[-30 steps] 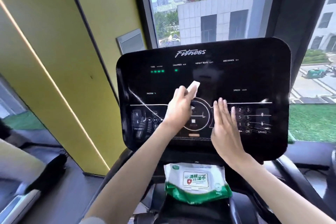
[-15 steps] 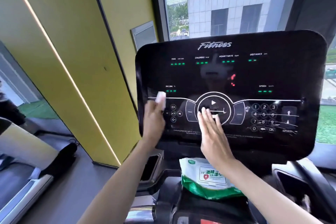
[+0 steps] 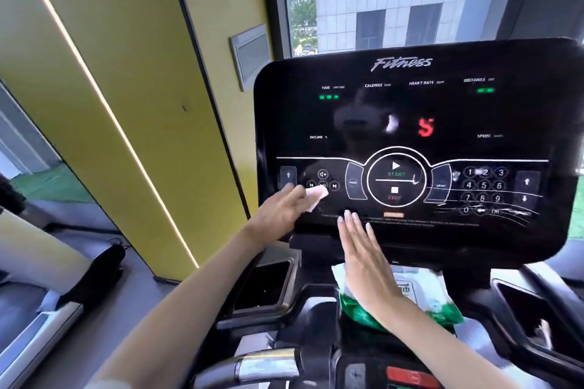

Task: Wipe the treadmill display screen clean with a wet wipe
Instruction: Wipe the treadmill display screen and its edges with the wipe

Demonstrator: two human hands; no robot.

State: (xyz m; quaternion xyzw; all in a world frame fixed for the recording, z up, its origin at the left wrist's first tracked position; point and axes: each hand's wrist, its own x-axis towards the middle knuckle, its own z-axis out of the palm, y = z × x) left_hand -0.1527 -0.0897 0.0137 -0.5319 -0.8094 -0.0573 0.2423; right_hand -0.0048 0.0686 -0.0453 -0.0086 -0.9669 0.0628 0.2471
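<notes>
**Wipe low-left on the console, smears left by the keypad**

Display screen: big glossy black panel, rigid, tilted toward me. I judge it takes firm flat pressure, though the touch keys may fire; a red figure is lit mid-panel. Streaks show lower right, beside the number keys.

Wipe packet: soft green-and-white pouch on the console shelf below the screen, partly behind the right wrist.

Right hand: flat, fingers straight, tips touching the panel's bottom edge, holding nothing.

Left hand: low-left on the screen by the media keys, pinching the wet wipe.

Wipe itself: small folded white pad, limp and light. I judge it will bunch or slip unless pinched at the fold with fingers spread behind it
</notes>
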